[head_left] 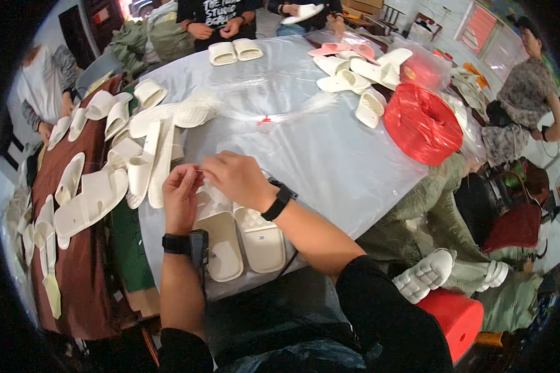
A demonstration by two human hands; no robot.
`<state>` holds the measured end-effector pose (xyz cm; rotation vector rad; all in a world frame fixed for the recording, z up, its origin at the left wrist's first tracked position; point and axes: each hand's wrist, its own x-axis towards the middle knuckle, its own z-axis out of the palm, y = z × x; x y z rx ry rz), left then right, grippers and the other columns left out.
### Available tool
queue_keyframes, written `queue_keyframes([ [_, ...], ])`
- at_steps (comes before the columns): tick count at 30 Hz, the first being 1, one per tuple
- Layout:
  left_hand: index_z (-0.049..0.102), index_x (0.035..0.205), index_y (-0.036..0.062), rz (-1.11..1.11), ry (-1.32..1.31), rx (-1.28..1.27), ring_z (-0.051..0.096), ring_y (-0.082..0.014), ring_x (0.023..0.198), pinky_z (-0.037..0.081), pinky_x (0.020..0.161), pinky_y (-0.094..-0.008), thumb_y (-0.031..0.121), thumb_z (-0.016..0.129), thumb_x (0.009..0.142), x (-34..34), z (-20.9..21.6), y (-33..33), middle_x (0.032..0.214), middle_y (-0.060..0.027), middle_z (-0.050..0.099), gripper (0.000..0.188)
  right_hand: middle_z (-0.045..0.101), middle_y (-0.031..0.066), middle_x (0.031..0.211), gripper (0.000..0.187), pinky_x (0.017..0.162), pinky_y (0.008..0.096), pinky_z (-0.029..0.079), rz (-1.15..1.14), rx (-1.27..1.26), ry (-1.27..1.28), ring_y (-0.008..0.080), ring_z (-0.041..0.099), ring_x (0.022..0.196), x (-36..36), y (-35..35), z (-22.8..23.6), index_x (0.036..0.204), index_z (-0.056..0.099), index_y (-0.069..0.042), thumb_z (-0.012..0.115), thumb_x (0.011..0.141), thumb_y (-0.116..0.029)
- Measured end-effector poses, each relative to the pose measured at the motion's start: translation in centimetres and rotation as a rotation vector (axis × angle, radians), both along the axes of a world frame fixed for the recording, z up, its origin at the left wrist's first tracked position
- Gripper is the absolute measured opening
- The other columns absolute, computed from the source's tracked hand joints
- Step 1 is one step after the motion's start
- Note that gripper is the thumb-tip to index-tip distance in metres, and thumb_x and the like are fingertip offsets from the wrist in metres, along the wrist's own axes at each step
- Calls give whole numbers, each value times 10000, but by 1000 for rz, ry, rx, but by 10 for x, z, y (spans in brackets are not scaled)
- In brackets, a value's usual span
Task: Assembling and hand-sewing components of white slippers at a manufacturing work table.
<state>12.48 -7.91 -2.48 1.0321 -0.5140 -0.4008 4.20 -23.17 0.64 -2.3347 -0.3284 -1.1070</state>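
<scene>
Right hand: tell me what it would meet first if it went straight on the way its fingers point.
The right hand points left, so it would most likely meet the left hand first; their fingertips look almost touching above the cream slippers.

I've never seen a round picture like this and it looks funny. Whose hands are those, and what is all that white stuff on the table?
There is only one picture, taken by a small wide camera worn on a person's head, looking down. That lens bends straight edges, so the picture looks round.

The two arms coming up from the bottom belong to that person. The left hand and the right hand meet just above a pair of white slippers and pinch something tiny between the fingertips; it is too small to tell what.

The table has a shiny plastic sheet over it. More white slippers are piled at the left, others lie far across, and a big red roll sits at the right. Other people are around the table too.
</scene>
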Motion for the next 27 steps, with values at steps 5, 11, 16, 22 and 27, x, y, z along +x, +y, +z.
queue_keyframes([
  [5, 640, 1001, 25, 106, 33, -55, 594, -107, 797, 480, 731, -250, 148, 614, 950, -2, 2, 4, 902, -38, 657, 135, 601, 96, 770, 108, 645, 421, 511, -27, -10, 41, 310, 610, 786, 1, 1, -2, 862, 544, -80, 634, 812, -111],
  [11, 629, 1003, 0, 198, -130, -68, 584, -140, 784, 479, 742, -280, 134, 597, 956, -6, 31, 6, 922, -77, 658, 145, 583, 100, 1142, 323, 847, 385, 511, -94, -93, 48, 302, 559, 1071, -13, -21, 14, 1101, 626, -87, 677, 783, -69],
  [16, 613, 994, 2, 346, -318, -349, 564, -146, 795, 463, 731, -275, 107, 572, 965, -25, 99, 63, 917, -99, 639, 117, 637, 134, 1017, 258, 805, 415, 492, -30, -56, 308, 327, 599, 929, -71, -18, 59, 1089, 634, -62, 671, 841, -122],
  [22, 556, 812, 73, 333, -565, -1083, 523, -116, 745, 412, 739, -286, 25, 648, 802, -131, 184, 209, 772, 8, 551, 103, 613, 196, 1047, 345, 801, 426, 475, 254, -186, 725, 358, 578, 985, -115, 24, 52, 1160, 630, -117, 687, 846, -249],
  [27, 564, 831, 98, 784, -768, -787, 396, -114, 627, 332, 606, -268, 154, 552, 954, -179, 174, 246, 675, 29, 481, 136, 573, 176, 1013, 485, 863, 467, 438, 57, -485, 631, 377, 539, 1027, -91, 37, 3, 1284, 569, -168, 621, 873, -421],
])
